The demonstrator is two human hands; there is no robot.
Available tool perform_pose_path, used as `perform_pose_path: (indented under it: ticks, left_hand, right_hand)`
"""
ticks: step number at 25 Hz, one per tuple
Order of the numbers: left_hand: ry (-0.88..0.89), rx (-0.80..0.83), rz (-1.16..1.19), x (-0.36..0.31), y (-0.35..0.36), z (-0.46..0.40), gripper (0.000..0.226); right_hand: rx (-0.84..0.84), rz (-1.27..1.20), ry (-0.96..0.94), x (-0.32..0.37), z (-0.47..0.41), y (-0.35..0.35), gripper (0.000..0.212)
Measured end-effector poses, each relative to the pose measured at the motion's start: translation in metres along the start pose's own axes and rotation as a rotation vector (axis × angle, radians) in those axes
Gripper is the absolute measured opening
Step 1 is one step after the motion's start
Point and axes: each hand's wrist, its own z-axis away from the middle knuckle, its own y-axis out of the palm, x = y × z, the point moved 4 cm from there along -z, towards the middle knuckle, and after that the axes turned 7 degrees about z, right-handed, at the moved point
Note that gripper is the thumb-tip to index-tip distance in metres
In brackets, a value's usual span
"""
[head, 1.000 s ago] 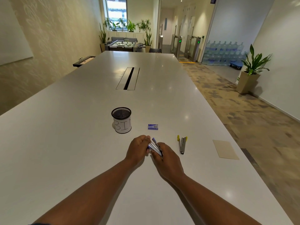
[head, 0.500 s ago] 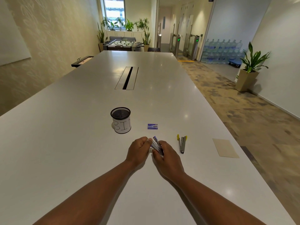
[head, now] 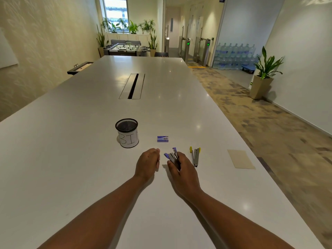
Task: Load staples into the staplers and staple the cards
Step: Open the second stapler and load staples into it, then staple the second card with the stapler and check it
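- Gripping a purple-and-metal stapler (head: 172, 157) in our right hand (head: 181, 170), we hold it just above the long white table (head: 89, 159), its hinged arms splayed apart and its purple tips pointing away from us.
- Our right fingers are curled round the stapler's rear half; only its front end shows past them.
- Our left hand (head: 148, 163) hovers just beside the stapler, apart from it, fingers loosely curled; we cannot tell whether anything small sits between the fingertips.
- We see a small blue staple box (head: 162, 139) lying flat on the table beyond the two hands, closed as far as the view shows.
- A second stapler, yellow-tipped and grey metal (head: 195, 156), lies opened out on the table to the right of our right hand, near it but not touching.
- A tan rectangular card (head: 240, 159) lies flat farther right, well apart from both staplers, near the table's right edge.
- A black mesh cup wrapped in a white label reading "BIN" (head: 128, 133) stands upright to the left of the staple box.
- Beyond these, a dark cable slot (head: 132, 86) runs along the table's middle.
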Motion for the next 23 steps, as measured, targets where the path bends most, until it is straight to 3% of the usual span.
perform_pose_path:
  ticks: [3,7,13,18,19,23]
  left_hand:
    - [-0.063,-0.037,0.071,0.0,0.001,0.0,0.032]
    - [-0.032,-0.021,0.049,-0.008,0.021,0.01,0.033]
    - [0.201,0.192,-0.22,-0.026,0.104,0.023,0.027]
    - [0.255,0.397,-0.307,-0.027,0.177,0.027,0.007]
    - [0.257,0.445,-0.329,-0.024,0.189,0.028,0.009]
    - [0.264,0.562,-0.555,-0.009,0.234,0.021,0.059]
  right_hand:
    - [-0.077,-0.152,0.043,0.004,0.005,-0.01,0.012]
    - [-0.167,-0.262,0.135,-0.008,0.014,-0.028,0.027]
    - [-0.291,-0.116,0.298,-0.06,0.011,-0.09,0.026]
    - [-0.372,0.058,0.421,-0.111,0.006,-0.139,0.035]
    - [-0.377,0.075,0.434,-0.12,0.005,-0.146,0.035]
    - [-0.381,0.108,0.497,-0.157,0.004,-0.165,0.024]
